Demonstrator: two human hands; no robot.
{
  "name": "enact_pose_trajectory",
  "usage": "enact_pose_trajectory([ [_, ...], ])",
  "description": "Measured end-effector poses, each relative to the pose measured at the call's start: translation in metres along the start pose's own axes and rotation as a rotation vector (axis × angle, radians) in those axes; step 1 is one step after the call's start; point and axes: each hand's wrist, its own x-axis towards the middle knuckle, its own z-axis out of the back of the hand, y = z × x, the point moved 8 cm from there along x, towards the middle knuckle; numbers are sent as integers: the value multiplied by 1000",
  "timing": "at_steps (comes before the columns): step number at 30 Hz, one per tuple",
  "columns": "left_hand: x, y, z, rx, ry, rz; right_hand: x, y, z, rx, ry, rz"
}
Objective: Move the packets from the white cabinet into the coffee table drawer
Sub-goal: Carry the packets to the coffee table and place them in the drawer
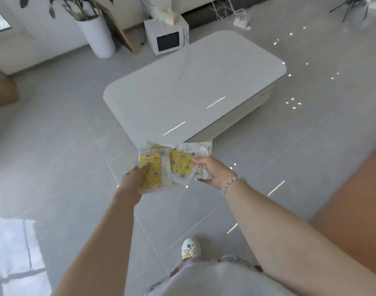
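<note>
Packets fanned above floor, near the table corner — my left grip pinches one bunch, right grip the rest. Likely light, floppy, slick film; pinch across stacked edges

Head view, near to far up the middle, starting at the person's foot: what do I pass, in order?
Shoe → packets, gripped by left hand and right hand → coffee table → microwave.
</note>
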Motion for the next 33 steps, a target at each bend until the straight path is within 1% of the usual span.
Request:
enact_pose_trajectory([
  [5, 30, -9, -67, 112, 119, 30, 3, 14, 54, 161, -118, 53],
  [8, 46, -10, -102, 193, 168, 42, 2, 20, 82, 243, -151, 73],
  [11, 57, -9, -129, 250, 188, 61, 10, 24, 103, 310, -159, 82],
  [14, 69, -11, -157, 258, 186, 81, 22, 35, 124, 332, -166, 78],
  [18, 92, -26, -209, 264, 195, 98, 39, 73, 164, 344, -175, 84],
  [22, 116, -51, -284, 287, 224, 91, 58, 121, 216, 394, -195, 116],
  [26, 138, -68, -347, 272, 225, 98, 76, 167, 263, 385, -209, 93],
  [33, 183, -81, -408, 233, 172, 145, 125, 234, 314, 344, -158, 53],
])
